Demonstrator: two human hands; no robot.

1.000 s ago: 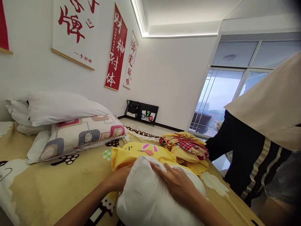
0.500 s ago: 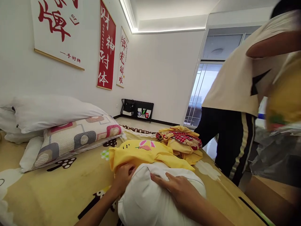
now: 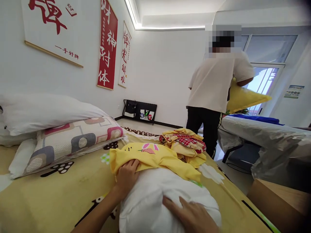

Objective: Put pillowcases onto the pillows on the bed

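Note:
A yellow pillowcase [image 3: 150, 157] with a printed rabbit-eared figure lies in front of me, draped over the far end of a plump white pillow [image 3: 143, 200]. My left hand [image 3: 127, 176] is closed on the near left edge of the pillowcase, fingers on top of the cloth. My right hand [image 3: 191, 213] grips the top of the pillow, its fingertips sunk into the fabric and creases running from them. Part of that hand is cut off by the bottom of the view. The far end of the pillow is hidden under the pillowcase.
Folded yellow and red-checked cloths [image 3: 183, 142] lie beyond the pillowcase on the patterned bed sheet [image 3: 73, 194]. White and patterned pillows [image 3: 80, 139] are stacked at left. Another person [image 3: 211, 84] stands beyond with a yellow pillow [image 3: 245, 97]. A cardboard box [image 3: 274, 200] is at right.
My left hand has moved onto the pillowcase edge, and my right hand has shifted nearer and lower on the pillow. The other person has moved away toward the window with the yellow pillow.

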